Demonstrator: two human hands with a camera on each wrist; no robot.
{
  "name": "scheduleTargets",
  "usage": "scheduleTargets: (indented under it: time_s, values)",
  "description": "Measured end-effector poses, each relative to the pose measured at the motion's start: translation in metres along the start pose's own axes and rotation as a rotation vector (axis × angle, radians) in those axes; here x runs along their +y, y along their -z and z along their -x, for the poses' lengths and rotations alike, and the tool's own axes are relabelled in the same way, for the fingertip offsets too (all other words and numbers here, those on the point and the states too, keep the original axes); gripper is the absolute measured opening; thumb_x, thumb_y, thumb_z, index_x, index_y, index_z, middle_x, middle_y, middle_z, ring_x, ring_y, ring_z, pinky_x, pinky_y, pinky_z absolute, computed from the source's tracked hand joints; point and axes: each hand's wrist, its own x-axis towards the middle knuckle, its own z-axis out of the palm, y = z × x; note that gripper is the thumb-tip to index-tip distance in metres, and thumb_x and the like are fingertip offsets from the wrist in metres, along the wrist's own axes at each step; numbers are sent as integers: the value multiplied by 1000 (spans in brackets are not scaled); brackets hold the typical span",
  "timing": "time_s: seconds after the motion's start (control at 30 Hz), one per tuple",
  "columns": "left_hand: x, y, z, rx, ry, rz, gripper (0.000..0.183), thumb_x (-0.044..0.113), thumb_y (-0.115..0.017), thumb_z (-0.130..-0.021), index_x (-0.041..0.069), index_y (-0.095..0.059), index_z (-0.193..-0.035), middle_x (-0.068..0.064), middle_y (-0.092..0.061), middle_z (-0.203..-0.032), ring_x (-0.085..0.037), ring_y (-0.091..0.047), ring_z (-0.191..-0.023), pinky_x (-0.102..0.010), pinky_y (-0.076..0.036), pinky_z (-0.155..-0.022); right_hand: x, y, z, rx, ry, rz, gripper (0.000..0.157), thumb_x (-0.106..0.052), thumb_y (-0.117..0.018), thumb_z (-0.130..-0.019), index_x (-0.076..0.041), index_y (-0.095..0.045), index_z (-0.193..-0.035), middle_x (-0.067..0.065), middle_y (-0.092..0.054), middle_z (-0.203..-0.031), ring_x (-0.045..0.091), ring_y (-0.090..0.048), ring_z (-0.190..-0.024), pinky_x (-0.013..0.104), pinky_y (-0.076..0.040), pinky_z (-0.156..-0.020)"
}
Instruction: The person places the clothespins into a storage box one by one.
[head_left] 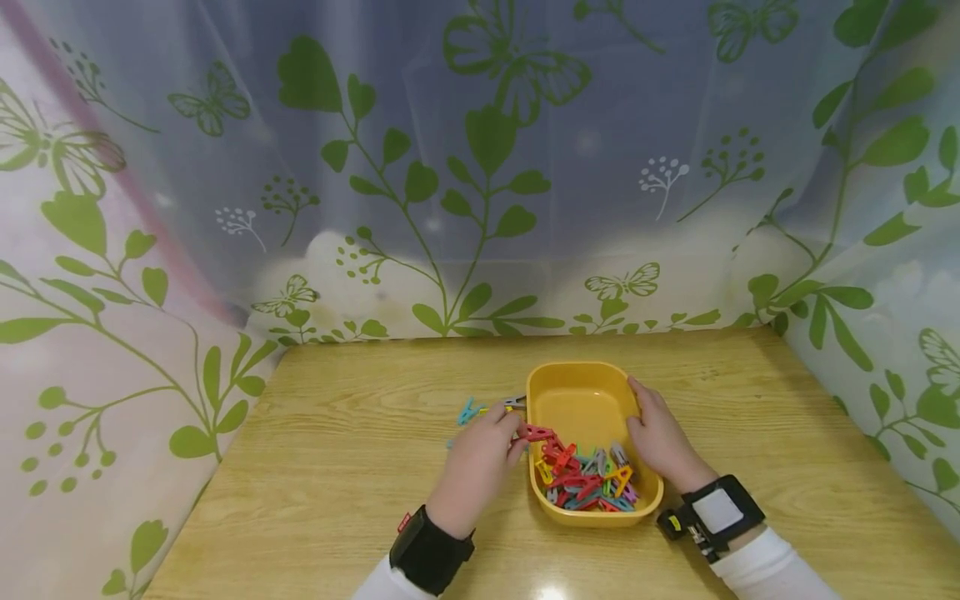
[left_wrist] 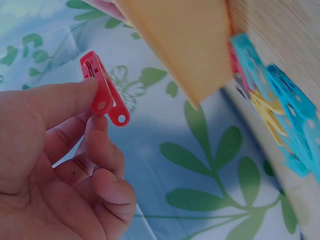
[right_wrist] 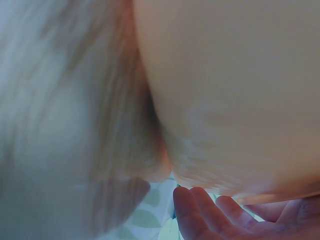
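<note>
Between thumb and fingertips, my left hand (head_left: 486, 454) pinches a red clothespin (left_wrist: 101, 85) at the left rim of a yellow plastic basin (head_left: 585, 400). My right hand (head_left: 666, 437) grips the basin's right rim, thumb on top; its fingers (right_wrist: 212, 212) lie against the outer wall in the right wrist view. Heaped in the near half of the basin are several clothespins (head_left: 585, 483) in red, grey, yellow, blue and purple. More pins lie on the table left of the basin, among them a blue clothespin (head_left: 469, 412) and a grey clothespin (head_left: 515, 402), partly hidden behind my left hand.
The basin stands on a wooden table (head_left: 337, 450). A patterned curtain (head_left: 420, 233) with green leaves and butterflies hangs along the table's back edge and both sides. Each wrist wears a black strap, and the right wrist strap (head_left: 716, 512) carries a small device.
</note>
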Motion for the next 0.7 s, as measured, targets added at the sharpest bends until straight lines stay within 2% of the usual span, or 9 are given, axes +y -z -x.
scheduleTargets:
  time_s: [0.17, 0.43, 0.7]
  values:
    - [11, -5, -1, -22, -38, 5, 10, 22, -76, -95, 14, -70, -95, 0, -61, -96, -8, -56, -73, -18, -45, -62, 0, 0, 0, 6, 5, 7, 60, 0, -37, -104, 13, -16, -158, 41, -26, -155, 57, -35, -142, 65, -32, -113]
    - [26, -17, 0, -48, -110, -8, 9, 22, -78, -94, 18, -70, -95, 5, -59, -90, -5, -52, -71, -17, -42, -63, 0, 0, 0, -1, -3, -2, 60, -1, -37, -104, 12, -15, -159, 40, -25, -156, 57, -33, -143, 65, -31, -114]
    - [31, -24, 3, -106, -118, -19, 9, 24, -79, -93, 19, -71, -93, 7, -61, -90, -5, -55, -75, -17, -46, -66, 1, -1, -1, 4, -6, 3, 60, -1, -37, -104, 13, -16, -159, 40, -25, -156, 57, -33, -143, 64, -32, -114]
